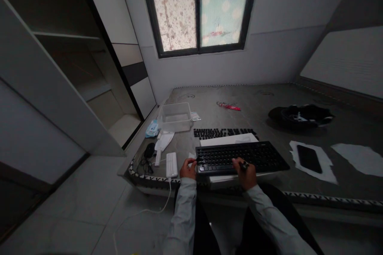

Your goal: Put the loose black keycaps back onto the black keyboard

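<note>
A black keyboard (239,157) lies across a white box (230,138) in front of me, near the mattress edge. My left hand (188,168) is closed at the keyboard's left end, thumb and fingers gripping its edge. Over the keyboard's front edge, my right hand (247,174) is closed around a short dark tool (244,165); its kind is not clear and its tip is hidden. Just behind the box, loose black keycaps (223,132) are laid out in rows.
To the left are a clear plastic bin (175,117), a white power strip (171,164), a black mouse (149,150) and blue masks (152,128). A red-handled item (230,106) lies farther back. Rightward are a black cap (302,115) and a phone (309,158) on tissue.
</note>
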`<move>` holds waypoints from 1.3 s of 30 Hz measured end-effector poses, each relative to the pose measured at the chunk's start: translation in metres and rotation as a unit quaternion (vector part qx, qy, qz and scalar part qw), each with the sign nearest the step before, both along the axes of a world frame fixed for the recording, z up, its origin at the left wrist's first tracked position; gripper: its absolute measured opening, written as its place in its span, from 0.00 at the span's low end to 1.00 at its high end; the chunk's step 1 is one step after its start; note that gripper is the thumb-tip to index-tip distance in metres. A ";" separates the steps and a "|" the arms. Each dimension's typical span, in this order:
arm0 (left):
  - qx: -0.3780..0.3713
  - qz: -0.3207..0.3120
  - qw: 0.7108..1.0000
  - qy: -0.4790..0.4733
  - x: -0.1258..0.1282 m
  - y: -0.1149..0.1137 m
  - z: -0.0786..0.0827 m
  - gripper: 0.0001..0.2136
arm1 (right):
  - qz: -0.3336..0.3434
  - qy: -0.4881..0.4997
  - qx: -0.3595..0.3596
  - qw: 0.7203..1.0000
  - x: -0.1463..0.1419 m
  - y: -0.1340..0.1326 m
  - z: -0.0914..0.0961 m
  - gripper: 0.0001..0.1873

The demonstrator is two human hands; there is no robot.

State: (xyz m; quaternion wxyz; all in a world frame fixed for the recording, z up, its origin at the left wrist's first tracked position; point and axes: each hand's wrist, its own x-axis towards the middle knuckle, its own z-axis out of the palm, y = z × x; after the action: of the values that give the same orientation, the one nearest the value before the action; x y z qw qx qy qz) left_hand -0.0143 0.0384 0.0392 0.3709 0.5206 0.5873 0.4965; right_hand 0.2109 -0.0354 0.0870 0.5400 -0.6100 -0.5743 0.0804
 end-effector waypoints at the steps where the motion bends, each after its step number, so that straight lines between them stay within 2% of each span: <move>1: 0.010 -0.006 1.000 0.007 0.000 0.000 0.001 0.09 | -0.002 -0.008 0.003 1.000 0.002 0.000 -0.001 0.23; 4: 0.075 -0.030 0.995 0.055 0.000 -0.006 0.008 0.11 | 0.018 -0.033 0.005 0.999 0.006 0.000 -0.006 0.20; 9: 0.230 -0.066 0.959 0.153 0.006 -0.033 0.031 0.12 | 0.152 -0.077 -0.002 0.985 0.004 -0.004 -0.010 0.08; 14: 0.324 -0.135 0.908 0.229 0.009 -0.059 0.048 0.15 | 0.209 -0.076 0.026 0.975 -0.010 -0.013 0.010 0.18; 18: 0.369 -0.165 0.859 0.313 0.006 -0.068 0.057 0.14 | 0.254 -0.080 0.080 0.961 -0.015 -0.022 0.030 0.14; 23: 0.455 -0.138 0.814 0.334 0.008 -0.077 0.081 0.12 | 0.228 -0.117 0.155 0.954 -0.013 -0.034 0.044 0.11; 27: 0.506 -0.096 0.802 0.303 0.015 -0.082 0.098 0.09 | 0.206 -0.145 0.214 0.944 -0.011 -0.037 0.048 0.08; 33: 0.506 -0.093 0.800 0.308 0.021 -0.086 0.105 0.07 | 0.211 -0.181 0.229 0.933 -0.008 -0.039 0.050 0.09; 39: 0.525 -0.090 0.788 0.310 0.021 -0.092 0.111 0.08 | 0.195 -0.165 0.247 0.935 -0.009 -0.044 0.054 0.10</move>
State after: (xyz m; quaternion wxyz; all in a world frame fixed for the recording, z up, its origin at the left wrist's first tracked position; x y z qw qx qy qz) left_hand 0.0070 -0.0533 0.1498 -0.1187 0.8114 0.2704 0.5044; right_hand 0.2018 -0.0790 0.1413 0.5448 -0.3379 -0.7649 -0.0626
